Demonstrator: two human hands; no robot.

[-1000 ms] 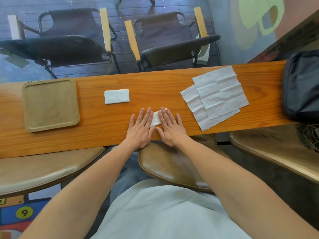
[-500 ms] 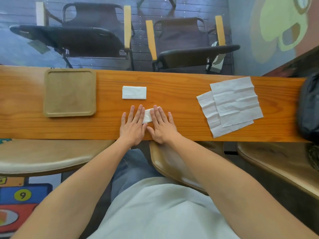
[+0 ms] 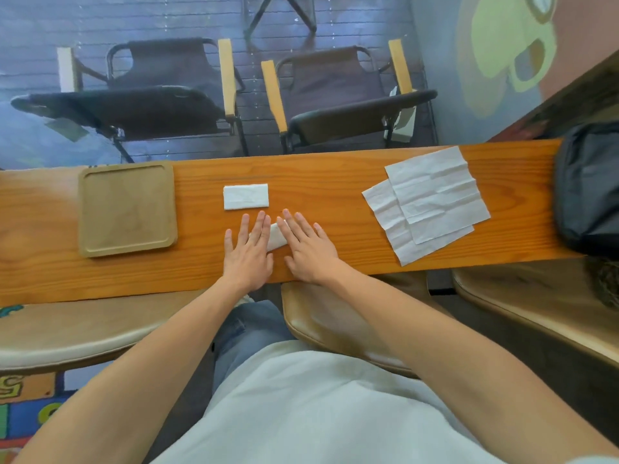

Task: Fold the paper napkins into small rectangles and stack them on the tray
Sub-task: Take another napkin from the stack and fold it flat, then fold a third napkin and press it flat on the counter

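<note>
Our left hand (image 3: 248, 251) and right hand (image 3: 310, 247) lie spread flat, pressing the folded napkin (image 3: 276, 236) near the desk's (image 3: 335, 182) front edge; lifting unevenly could spring it open.

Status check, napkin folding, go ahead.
Left hand and right hand flat, pressing a part-folded napkin. One folded napkin on the table; tray bare. Unfolded napkins wait at right. Nothing in the way.

Bright even daylight, soft shadows, strong wide-angle bowing at edges, slight blur.
</note>
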